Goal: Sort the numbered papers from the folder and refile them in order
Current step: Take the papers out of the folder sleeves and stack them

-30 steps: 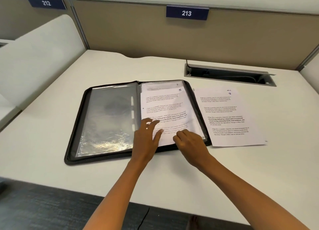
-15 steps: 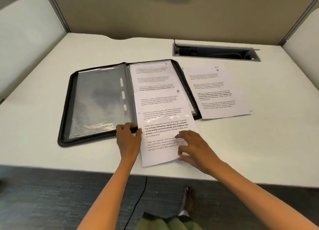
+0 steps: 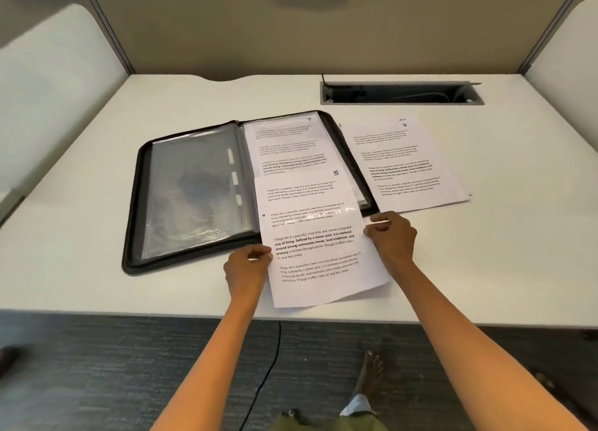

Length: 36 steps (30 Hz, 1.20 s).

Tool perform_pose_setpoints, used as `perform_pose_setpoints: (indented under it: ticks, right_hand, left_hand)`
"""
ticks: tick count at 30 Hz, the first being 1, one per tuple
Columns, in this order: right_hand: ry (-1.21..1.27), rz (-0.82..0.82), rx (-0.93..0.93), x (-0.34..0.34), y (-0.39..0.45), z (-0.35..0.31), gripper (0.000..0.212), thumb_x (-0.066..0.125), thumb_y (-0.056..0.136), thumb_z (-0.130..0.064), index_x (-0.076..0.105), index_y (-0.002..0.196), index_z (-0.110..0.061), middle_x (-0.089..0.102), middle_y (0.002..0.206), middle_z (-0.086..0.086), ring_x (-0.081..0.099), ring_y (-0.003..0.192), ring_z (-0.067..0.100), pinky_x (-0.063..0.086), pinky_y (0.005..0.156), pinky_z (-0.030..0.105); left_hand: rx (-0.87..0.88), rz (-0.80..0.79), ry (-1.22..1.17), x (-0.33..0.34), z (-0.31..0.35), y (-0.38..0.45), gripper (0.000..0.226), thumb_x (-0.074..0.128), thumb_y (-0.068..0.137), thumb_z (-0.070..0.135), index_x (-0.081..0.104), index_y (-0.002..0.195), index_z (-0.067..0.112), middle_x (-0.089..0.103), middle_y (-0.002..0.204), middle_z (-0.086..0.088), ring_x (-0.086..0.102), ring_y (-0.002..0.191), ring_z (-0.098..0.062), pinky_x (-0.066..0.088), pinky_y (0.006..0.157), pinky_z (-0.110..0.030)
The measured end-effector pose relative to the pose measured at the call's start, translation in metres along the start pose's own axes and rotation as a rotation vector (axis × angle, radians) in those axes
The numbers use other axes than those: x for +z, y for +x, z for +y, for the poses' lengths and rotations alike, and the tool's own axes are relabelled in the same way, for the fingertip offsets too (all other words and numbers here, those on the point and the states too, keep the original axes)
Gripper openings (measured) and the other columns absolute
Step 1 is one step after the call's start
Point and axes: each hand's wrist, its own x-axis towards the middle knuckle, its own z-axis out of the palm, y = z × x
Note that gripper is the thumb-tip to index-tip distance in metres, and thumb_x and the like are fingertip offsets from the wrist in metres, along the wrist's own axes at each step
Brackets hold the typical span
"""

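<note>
At the lower centre of the frame we hold sheet 5 by its two side edges, its upper part over the right half of the folder and its lower part out over the desk toward the near edge. The left hand pinches the left edge with curled fingers; the right hand pinches the right edge, thumb on top. A glossy band across the middle of the sheet suggests that the top is not yet free of a plastic sleeve; we cannot confirm this.

To do this step well:
- Draw the sheet straight toward the lower edge of the frame, both hands at an even rate, so that it does not skew or crease
- Keep the pinch light and near the edges, clear of the number at the top right corner
- Lift only once the top edge is free, then carry it right to the pile

Sheet 7 lies beneath it in the folder. Sheet 3 tops the pile at centre right, just beside the folder.

Both forearms rise from the lower edge of the frame and converge on the sheet, wrists low over the desk
</note>
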Motion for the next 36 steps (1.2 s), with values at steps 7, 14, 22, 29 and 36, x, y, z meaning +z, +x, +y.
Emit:
perform_pose_setpoints:
  ticks: [7,14,22,29,36]
  right_hand:
    - [0.151,-0.117,0.068,-0.025,-0.007,0.016,0.010,0.070,0.081,-0.003,0.072,0.090,-0.006,0.070,0.086,0.011,0.067,0.075,0.026,0.057,0.067,0.025]
    - [0.056,-0.196,0.036,-0.038,-0.026,0.013,0.014,0.079,0.075,-0.013,0.070,0.072,-0.003,0.067,0.069,0.005,0.059,0.063,0.020,0.046,0.064,0.026]
    - [0.107,-0.183,0.094,-0.071,-0.028,0.030,0.013,0.084,0.067,-0.011,0.073,0.065,-0.018,0.069,0.064,-0.003,0.062,0.063,0.020,0.048,0.060,0.024]
    - [0.125,-0.173,0.064,-0.105,-0.027,0.032,0.015,0.084,0.065,-0.011,0.078,0.079,-0.015,0.074,0.080,0.009,0.069,0.085,0.034,0.055,0.086,0.048]
    - [0.251,-0.084,0.037,-0.138,-0.008,0.023,0.021,0.085,0.064,-0.016,0.076,0.081,-0.009,0.073,0.086,0.015,0.068,0.085,0.038,0.053,0.087,0.053]
  left_hand:
    - [-0.015,-0.087,-0.057,-0.003,-0.016,-0.032,0.014,0.068,0.082,0.004,0.069,0.080,0.017,0.070,0.084,-0.001,0.067,0.084,-0.021,0.056,0.077,-0.033]
    - [-0.127,-0.194,-0.197,-0.003,-0.022,-0.065,0.009,0.069,0.081,-0.001,0.071,0.084,0.007,0.071,0.087,-0.006,0.069,0.079,-0.020,0.056,0.063,-0.018]
    - [-0.102,-0.282,-0.145,0.011,-0.026,-0.091,0.009,0.074,0.077,0.002,0.073,0.080,0.011,0.073,0.079,-0.003,0.070,0.067,-0.014,0.055,0.064,-0.019]
    - [0.031,-0.351,-0.070,0.030,-0.017,-0.106,0.009,0.075,0.077,0.008,0.073,0.081,0.016,0.073,0.077,0.001,0.069,0.071,-0.011,0.053,0.065,-0.016]
    - [0.134,-0.366,-0.107,0.053,0.022,-0.093,0.008,0.074,0.078,0.009,0.073,0.083,0.014,0.073,0.082,0.004,0.069,0.073,-0.010,0.051,0.064,-0.013]
